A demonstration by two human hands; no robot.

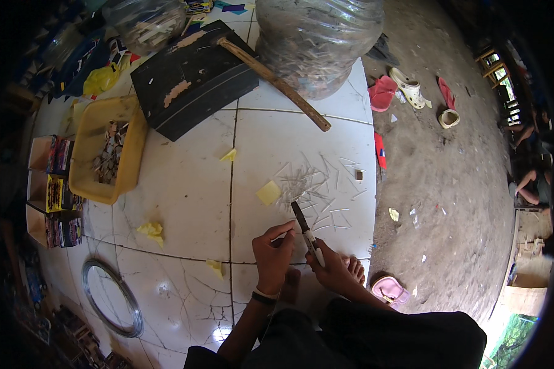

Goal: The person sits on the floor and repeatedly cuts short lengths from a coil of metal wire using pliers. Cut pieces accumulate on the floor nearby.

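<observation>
My right hand [327, 265] is closed round the pale handle of a slim tool [301, 218] with a long black end; its exact kind is not clear. The tool points away from me, toward a loose heap of thin, short whitish pieces [303, 184] on the white tiles. My left hand [273, 255], with bands at its wrist, is beside the tool, its fingertips pinched together. Whatever they hold, if anything, is too small to make out. A yellow paper square [268, 192] lies at the heap's left edge, and a small brown block [359, 175] to its right.
A coil of wire [112, 298] lies at left, near a yellow tub [138, 132] of scraps and boxes of small packets [56, 194]. Behind are a black box [194, 80] with a wooden stick [277, 82] across it and a full plastic bag [317, 46]. The tiled surface ends at right.
</observation>
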